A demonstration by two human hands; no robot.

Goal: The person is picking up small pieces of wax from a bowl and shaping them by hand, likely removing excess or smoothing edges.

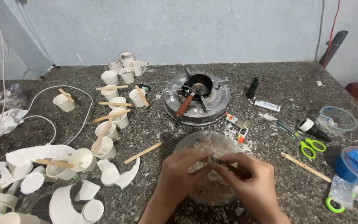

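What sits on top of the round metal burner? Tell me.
A small black pan with a brown handle sits on the burner. Its inside looks shiny; any contents cannot be made out. The pan hides the burner's centre.

Left hand (179,174) and right hand (249,182) over glass bowl (187,143) (both pinching a small dark object (217,161)), paper cups (108,124) left

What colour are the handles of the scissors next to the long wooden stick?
Bright green handles, seen best in the head view.

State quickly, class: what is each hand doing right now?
Left hand: fingers pinched shut on a small dark metal piece over the clear glass bowl.
Right hand: shut on the same piece.
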